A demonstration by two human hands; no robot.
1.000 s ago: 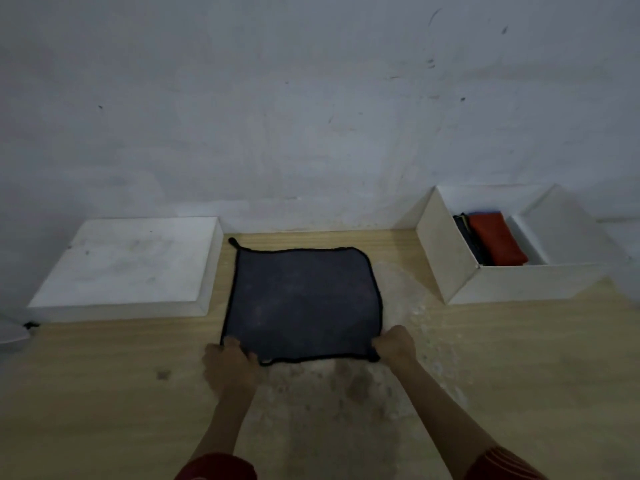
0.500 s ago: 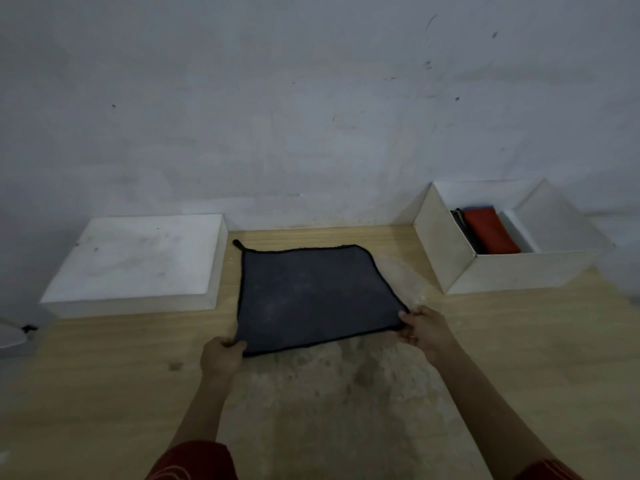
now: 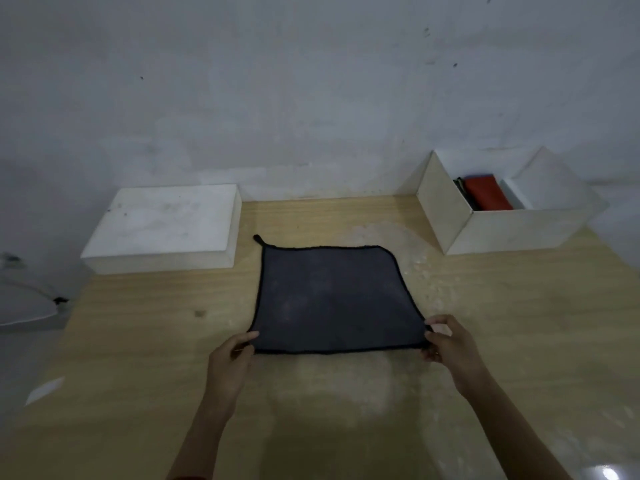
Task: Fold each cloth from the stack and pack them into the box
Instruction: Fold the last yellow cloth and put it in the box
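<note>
A dark grey cloth [image 3: 332, 299] with black edging lies spread flat in the middle of the wooden table [image 3: 138, 323], a small loop at its far left corner. My left hand [image 3: 230, 362] pinches the cloth's near left corner. My right hand [image 3: 450, 348] pinches the near right corner. At the back right stands the open white box [image 3: 512, 230], and inside it a folded red cloth [image 3: 486, 197] stands beside a dark folded one.
A flat white block [image 3: 166, 226] sits at the back left of the table, empty on top. A grey wall runs behind the table. The table's left edge drops off beside a pale object [image 3: 24, 306] at the far left.
The cloth has been drawn toward me and squared on the table. Both hands moved with its near corners and still pinch them. The view has tilted down.
</note>
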